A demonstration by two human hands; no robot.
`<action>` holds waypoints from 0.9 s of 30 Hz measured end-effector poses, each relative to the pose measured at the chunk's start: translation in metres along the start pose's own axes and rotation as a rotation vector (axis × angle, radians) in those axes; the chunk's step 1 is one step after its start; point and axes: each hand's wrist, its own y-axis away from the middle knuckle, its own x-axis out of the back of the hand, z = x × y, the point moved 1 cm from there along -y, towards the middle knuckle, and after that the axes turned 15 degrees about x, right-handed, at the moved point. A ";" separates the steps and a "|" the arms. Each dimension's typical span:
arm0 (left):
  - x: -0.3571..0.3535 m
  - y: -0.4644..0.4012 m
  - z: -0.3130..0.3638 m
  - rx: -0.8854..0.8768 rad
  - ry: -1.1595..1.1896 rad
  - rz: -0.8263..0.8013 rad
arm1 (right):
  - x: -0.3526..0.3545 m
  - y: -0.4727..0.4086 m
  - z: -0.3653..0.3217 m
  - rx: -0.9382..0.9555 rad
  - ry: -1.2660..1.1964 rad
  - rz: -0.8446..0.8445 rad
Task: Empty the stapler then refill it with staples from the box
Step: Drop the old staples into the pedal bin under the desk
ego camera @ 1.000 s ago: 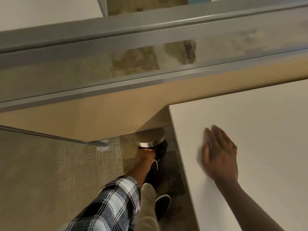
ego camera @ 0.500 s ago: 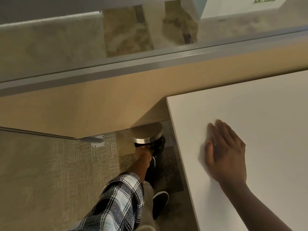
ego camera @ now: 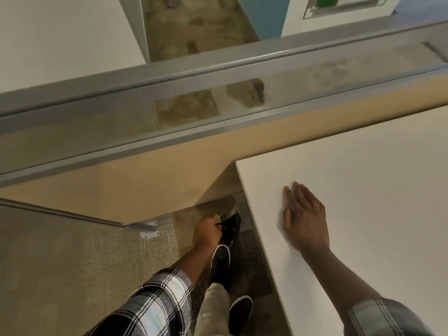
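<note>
Two hands are in view, well apart. The right hand (ego camera: pixel 303 218) lies flat on the white table (ego camera: pixel 363 190), palm down and fingers straight, close together, pointing to the far side; it grasps nothing and sits near the table's left edge, a short way back from the far left corner. The forearm runs back to the near right, where a plaid cuff (ego camera: pixel 385 316) shows at the bottom edge.

The left hand (ego camera: pixel 206 230) reaches down to the floor below the table's far left corner, just beside a round metal foot (ego camera: pixel 221 209) with a shiny rim. Its fingers look curled, perhaps round something small and dark, but the spot is shadowed and I cannot tell whether it is holding anything or what that would be. A black-and-white plaid sleeve (ego camera: pixel 155 304) covers the arm at the near left.

Black shoes with white soles (ego camera: pixel 221 255) stand on the carpet (ego camera: pixel 60 263) right by that hand, a pale trouser leg (ego camera: pixel 213 309) above the nearer one.

Neither stapler nor staple box can be made out anywhere on the table or floor.

Beyond, a tan partition panel (ego camera: pixel 145 180) with a grey frame (ego camera: pixel 194 76) crosses the scene.
</note>
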 end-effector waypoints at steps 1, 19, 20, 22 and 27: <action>0.008 0.008 0.003 -0.048 -0.045 0.021 | 0.000 0.000 -0.001 -0.001 -0.014 -0.029; 0.080 0.159 0.130 -0.896 -0.324 0.331 | 0.092 0.085 -0.009 -0.171 0.003 -0.060; 0.076 0.166 0.139 -0.930 -0.335 0.337 | 0.098 0.091 -0.007 -0.194 0.009 -0.050; 0.066 0.181 0.158 -1.027 -0.386 0.320 | 0.110 0.108 -0.001 -0.253 0.013 -0.030; 0.033 0.216 0.195 -1.261 -0.433 0.275 | 0.129 0.156 0.010 -0.438 0.023 0.030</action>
